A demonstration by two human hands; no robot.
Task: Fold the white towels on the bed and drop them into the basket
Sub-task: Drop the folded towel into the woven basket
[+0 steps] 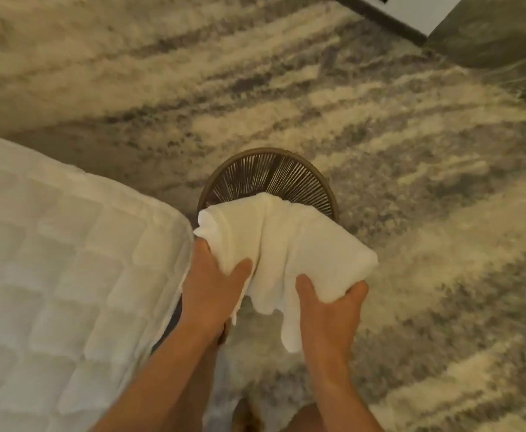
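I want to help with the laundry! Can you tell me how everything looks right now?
White towel: loosely folded, held up over the basket, one edge hanging down.
Left hand: gripping the towel's left side.
Right hand: gripping the towel's right side.
Basket: upright on the rug, open on top, partly hidden by the towel.
Bed: white quilted cover on.

Right of bed (52, 244), towel (286, 244) seemingly over basket (255, 179).

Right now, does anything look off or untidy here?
The towel, gripped by the left hand and right hand over the basket, is loosely folded: a ragged flap hangs down between them.
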